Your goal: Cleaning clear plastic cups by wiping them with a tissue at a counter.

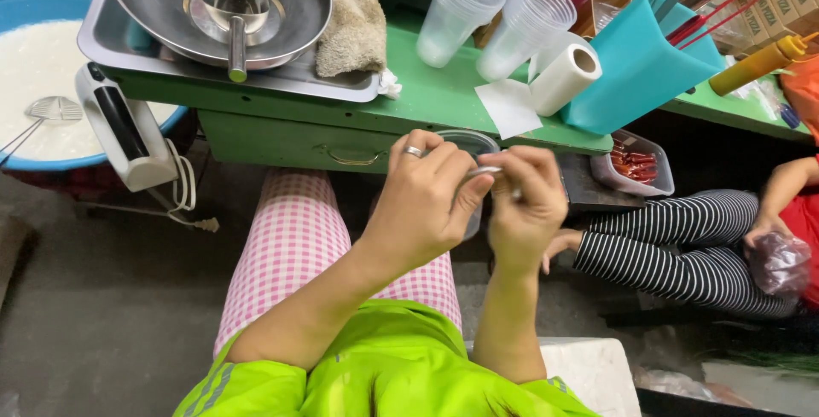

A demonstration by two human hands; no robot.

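My left hand (426, 199), with a ring on one finger, is wrapped around a clear plastic cup (467, 141) held just below the front edge of the green table (444, 106). My right hand (527, 204) sits right beside it, pinching a thin metal utensil (488, 170) that reaches over to the cup. Most of the cup is hidden behind my fingers. What is inside it cannot be seen.
A metal bowl with a scoop (223, 9) sits on a tray, next to a cloth (351, 20). Stacked clear cups (461, 3), a paper roll (565, 78) and a teal holder (636, 67) stand on the table. A blue tub of white liquid (38, 67) and a hand mixer (124, 131) are at left. Another person in striped leggings (682, 246) sits at right.
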